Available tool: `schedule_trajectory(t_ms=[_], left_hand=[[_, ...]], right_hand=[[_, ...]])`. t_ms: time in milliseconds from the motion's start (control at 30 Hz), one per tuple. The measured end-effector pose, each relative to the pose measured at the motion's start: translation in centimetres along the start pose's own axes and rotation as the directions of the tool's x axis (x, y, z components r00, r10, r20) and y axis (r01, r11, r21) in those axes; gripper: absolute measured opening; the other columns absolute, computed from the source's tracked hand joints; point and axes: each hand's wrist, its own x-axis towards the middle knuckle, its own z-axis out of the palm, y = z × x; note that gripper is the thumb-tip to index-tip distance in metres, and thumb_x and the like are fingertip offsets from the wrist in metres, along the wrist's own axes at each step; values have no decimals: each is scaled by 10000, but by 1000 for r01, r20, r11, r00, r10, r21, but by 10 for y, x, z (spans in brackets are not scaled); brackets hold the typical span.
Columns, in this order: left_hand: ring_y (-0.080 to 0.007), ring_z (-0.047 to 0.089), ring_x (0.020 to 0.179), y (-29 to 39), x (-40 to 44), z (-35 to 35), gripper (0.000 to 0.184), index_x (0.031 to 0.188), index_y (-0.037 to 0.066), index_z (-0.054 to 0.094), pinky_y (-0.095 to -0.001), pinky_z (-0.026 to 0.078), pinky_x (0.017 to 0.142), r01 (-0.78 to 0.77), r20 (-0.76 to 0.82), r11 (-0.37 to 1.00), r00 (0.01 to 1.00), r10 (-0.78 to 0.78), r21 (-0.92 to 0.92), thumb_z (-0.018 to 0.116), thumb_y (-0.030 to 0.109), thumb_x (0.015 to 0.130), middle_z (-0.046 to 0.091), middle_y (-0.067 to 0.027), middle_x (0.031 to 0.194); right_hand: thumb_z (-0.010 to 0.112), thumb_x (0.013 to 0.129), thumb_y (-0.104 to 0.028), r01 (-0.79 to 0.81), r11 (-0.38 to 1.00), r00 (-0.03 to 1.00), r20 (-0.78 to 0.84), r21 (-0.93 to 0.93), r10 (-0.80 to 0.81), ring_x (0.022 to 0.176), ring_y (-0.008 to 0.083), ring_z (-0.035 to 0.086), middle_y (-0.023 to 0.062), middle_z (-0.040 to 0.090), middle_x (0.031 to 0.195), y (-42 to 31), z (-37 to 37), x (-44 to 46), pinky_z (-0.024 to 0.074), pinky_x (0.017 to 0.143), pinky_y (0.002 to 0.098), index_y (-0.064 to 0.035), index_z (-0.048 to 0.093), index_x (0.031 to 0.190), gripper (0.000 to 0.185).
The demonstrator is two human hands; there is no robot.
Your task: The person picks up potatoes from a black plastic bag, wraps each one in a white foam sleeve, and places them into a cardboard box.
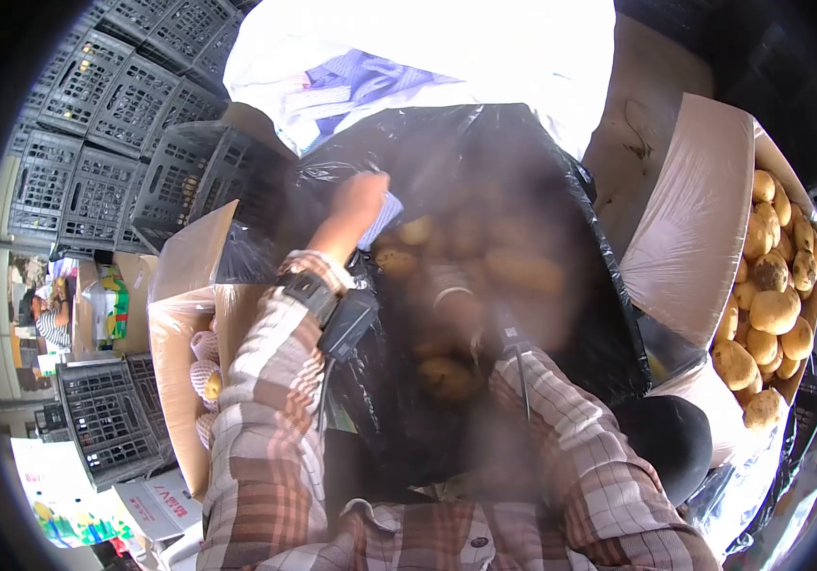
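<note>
My left hand [356,202] is closed on a pale purple foam net [383,219] at the left side of a black plastic liner [428,138]. Below and to the right, my right hand [456,303] is low over several yellow-brown potato-like produce [447,378] inside the liner. Motion blur and a hazy patch smear its fingers, and whether it holds anything cannot be made out. More purple nets [370,81] lie in a bright white bag beyond the liner.
On the right stands an open carton [689,224] with similar produce [773,309]. At the left, another carton [172,328] holds net-wrapped pieces [205,347]. Black crates [123,105] are stacked at the upper left, and a person [51,324] is far off at the left.
</note>
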Motion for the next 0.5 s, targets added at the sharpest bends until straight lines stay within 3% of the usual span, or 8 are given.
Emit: schedule_trajectory(t_ms=[100,167,233,300,333,367,400,500], left_hand=[[-333,576,810,2,-30,-33,92,832,72,578,-426,468,674,175,-174,981,972,-158,84,550,118,758,518,-147,898],[-293,607,799,-1,-52,-63,53,774,39,591,-390,499,676,75,-280,918,959,40,389,564,56,731,529,-157,880],[-262,614,761,-12,-74,-82,90,820,15,576,-353,509,613,46,-258,908,964,70,417,544,46,743,526,-135,833],[-212,618,722,-18,-100,-96,109,864,-3,562,-313,502,557,62,-264,965,964,8,257,558,67,780,559,-124,843],[-185,614,716,-10,-114,-110,128,886,-2,554,-299,498,565,233,-101,929,957,-271,-286,569,89,798,575,-122,853],[-159,609,710,-1,-130,-123,150,909,-2,546,-286,493,573,407,178,579,894,-412,-706,580,111,816,590,-120,863],[-133,597,738,-7,-145,-119,176,934,-1,544,-241,481,600,306,141,358,897,-420,-882,608,119,821,598,-103,870],[-157,600,794,6,-183,-130,195,955,-3,543,-239,482,644,117,126,-54,807,-577,-992,622,100,809,603,-99,890]], right_hand=[[518,801,-258,88,979,993,-92,183,-72,821,281,625,161,631,836,0,21,-3,505,690,387,-69,644,880,240],[505,816,-253,263,953,897,-401,151,-184,772,297,619,178,620,807,-3,51,-7,498,654,395,-64,637,834,231],[532,793,-288,139,981,982,-143,135,-119,937,289,564,153,585,982,-15,30,-22,463,775,385,-98,616,949,260],[560,770,-323,28,996,994,106,81,-37,1102,281,508,127,550,1157,-23,7,-24,429,897,375,-132,595,1064,353],[576,765,-327,6,948,998,63,318,-28,1071,275,515,129,548,1133,-21,-1,-20,441,872,376,-110,573,1076,379],[593,760,-330,-6,845,1000,27,535,-10,1040,270,523,130,547,1108,-16,-10,-14,452,848,378,-88,552,1088,409],[610,756,-333,-9,696,1000,-1,718,13,1009,265,530,131,545,1083,-10,-20,-9,464,824,379,-66,531,1100,443],[659,742,-343,17,78,995,-25,997,95,915,248,552,134,541,1009,-11,-39,-7,499,751,382,1,466,1136,557]])
